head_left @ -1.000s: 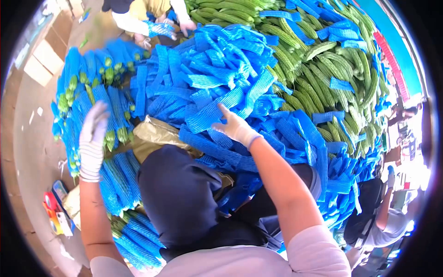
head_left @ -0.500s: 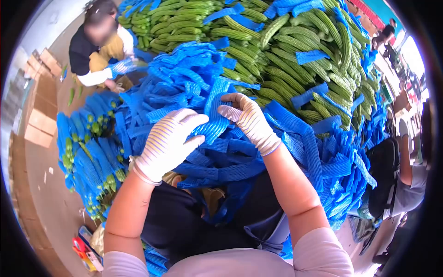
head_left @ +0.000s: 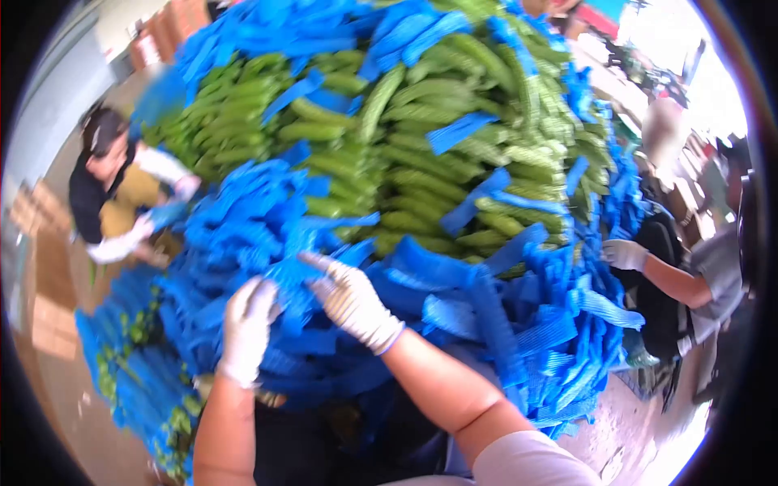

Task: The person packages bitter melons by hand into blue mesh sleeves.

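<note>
My left hand (head_left: 249, 332), in a striped white glove, has its fingers closed at the edge of a blue foam net sleeve (head_left: 293, 278). Opposite it, my gloved right hand (head_left: 356, 308) pinches the same sleeve, with the index finger reaching along it. Motion blur softens the fingertips. Under and around both hands lies a heap of loose blue net sleeves (head_left: 235, 215). Just beyond them, long ridged green bitter melons (head_left: 421, 162) are stacked in rows, with several sleeves scattered on top.
Sleeved bitter melons (head_left: 134, 340) are piled at the left. A person in a black top (head_left: 105, 182) works at the far left; another person's gloved hand (head_left: 624, 254) is at the right edge of the heap. Cardboard boxes (head_left: 57, 324) stand along the left.
The view has swung, so the pile sits further left. My hands have moved left and closer together, the sleeve still between them. The right-hand person's glove now touches the heap.
</note>
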A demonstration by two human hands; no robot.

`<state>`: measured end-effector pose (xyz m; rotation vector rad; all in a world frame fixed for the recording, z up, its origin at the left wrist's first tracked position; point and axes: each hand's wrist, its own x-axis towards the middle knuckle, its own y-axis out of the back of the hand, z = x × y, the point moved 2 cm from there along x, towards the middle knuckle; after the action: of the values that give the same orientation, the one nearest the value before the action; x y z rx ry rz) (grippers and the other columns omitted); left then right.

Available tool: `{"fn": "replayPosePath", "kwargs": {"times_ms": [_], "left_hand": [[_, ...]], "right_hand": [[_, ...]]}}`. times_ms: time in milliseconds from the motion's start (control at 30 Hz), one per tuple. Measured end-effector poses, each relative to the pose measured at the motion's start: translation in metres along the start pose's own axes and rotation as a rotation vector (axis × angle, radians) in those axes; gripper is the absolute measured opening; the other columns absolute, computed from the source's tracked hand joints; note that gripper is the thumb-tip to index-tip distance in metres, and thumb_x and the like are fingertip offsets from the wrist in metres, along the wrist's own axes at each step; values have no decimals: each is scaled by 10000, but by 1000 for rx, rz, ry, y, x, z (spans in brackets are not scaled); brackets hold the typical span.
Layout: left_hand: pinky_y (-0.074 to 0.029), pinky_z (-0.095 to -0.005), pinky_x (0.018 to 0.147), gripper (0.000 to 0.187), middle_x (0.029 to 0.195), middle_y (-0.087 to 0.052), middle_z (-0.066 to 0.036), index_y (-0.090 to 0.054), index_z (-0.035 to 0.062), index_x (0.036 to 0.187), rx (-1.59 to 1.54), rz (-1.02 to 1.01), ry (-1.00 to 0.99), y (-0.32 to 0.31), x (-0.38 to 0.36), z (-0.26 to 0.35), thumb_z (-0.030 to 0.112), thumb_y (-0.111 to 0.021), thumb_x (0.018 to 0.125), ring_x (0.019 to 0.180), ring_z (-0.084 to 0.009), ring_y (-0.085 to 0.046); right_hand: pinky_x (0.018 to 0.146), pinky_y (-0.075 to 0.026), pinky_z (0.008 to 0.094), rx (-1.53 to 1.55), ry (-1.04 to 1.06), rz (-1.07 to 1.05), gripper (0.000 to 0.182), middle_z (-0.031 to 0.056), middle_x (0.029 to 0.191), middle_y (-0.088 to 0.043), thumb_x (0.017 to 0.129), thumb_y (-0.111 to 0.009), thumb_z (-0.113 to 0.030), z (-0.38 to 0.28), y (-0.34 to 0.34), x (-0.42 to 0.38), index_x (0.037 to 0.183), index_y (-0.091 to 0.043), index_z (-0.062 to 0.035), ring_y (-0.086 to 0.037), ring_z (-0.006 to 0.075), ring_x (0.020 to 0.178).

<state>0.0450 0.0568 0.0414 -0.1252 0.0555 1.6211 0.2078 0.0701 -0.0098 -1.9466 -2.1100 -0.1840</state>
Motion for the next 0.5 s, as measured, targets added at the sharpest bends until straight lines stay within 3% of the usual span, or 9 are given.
{"fn": "replayPosePath", "kwargs": {"times_ms": [67, 133, 200, 233, 267, 300, 333, 400, 500], "left_hand": [[-457, -246, 654, 159, 816, -576, 1, -628, 47, 942, 196, -114, -22, 22, 16, -5, 196, -574, 936, 709, -79, -525], [-474, -291, 688, 131, 826, -582, -36, -620, 27, 938, 524, -41, -361, 21, 23, -15, 149, -580, 907, 728, -124, -549], [-491, -349, 743, 139, 850, -616, -98, -628, 6, 952, 499, -88, -716, -29, -19, 19, 103, -597, 856, 772, -222, -603], [-493, -376, 776, 154, 900, -630, -119, -638, 10, 962, 577, -317, -846, -41, -34, 33, 95, -607, 838, 824, -266, -615], [-495, -403, 810, 173, 950, -645, -139, -647, 14, 972, 653, -543, -968, -50, -45, 40, 88, -616, 819, 875, -310, -627], [-480, -418, 864, 170, 999, -647, -147, -655, 16, 966, 636, -592, -954, -54, -47, 37, 92, -615, 819, 941, -330, -620], [-465, -432, 918, 168, 1048, -649, -155, -663, 18, 960, 621, -636, -938, -54, -48, 31, 96, -614, 819, 1008, -351, -612], [-470, -427, 925, 266, 1097, -631, -158, -641, 19, 1061, 890, -422, -1176, -41, -42, 21, 95, -612, 809, 1030, -338, -604], [-476, -423, 904, 288, 1117, -624, -176, -627, 12, 1095, 856, -251, -929, -20, -31, 4, 73, -575, 818, 1008, -352, -602]], "right_hand": [[868, -507, 339, -711, 90, 99, 385, 142, 1085, -662, 819, -616, -88, -22, 16, 4, 1203, -605, -72, -645, 235, 989], [825, -516, 400, -780, -38, 27, 344, 181, 1046, -649, 763, -626, -106, -32, 14, 8, 1107, -637, -92, -627, 314, 980], [734, -519, 412, -837, -101, -130, 302, 200, 911, -655, 785, -633, -141, -15, -5, 4, 1081, -628, -80, -643, 342, 844], [736, -516, 408, -241, -231, -151, 293, 207, 901, -654, 791, -633, -158, 34, -22, -2, 1068, -624, -64, -642, 349, 840], [739, -510, 389, -343, -105, -216, 287, 196, 890, -660, 810, -626, -183, 25, -23, -4, 1059, -617, -42, -647, 331, 820], [742, -505, 369, -440, 27, -265, 290, 184, 879, -666, 828, -620, -208, 12, -24, -6, 1049, -611, -20, -652, 314, 799], [760, -502, 350, -382, -86, -253, 294, 161, 867, -670, 848, -610, -195, 3, -25, -2, 1075, -601, -9, -657, 265, 807], [726, -505, 319, 145, -86, -69, 259, 96, 906, -677, 839, -646, -91, 30, -17, -1, 1081, -597, -12, -630, 178, 819], [738, -510, 314, -301, -151, 124, 255, 134, 896, -679, 828, -638, -76, 15, -2, 6, 1072, -604, -8, -646, 180, 839]]}}
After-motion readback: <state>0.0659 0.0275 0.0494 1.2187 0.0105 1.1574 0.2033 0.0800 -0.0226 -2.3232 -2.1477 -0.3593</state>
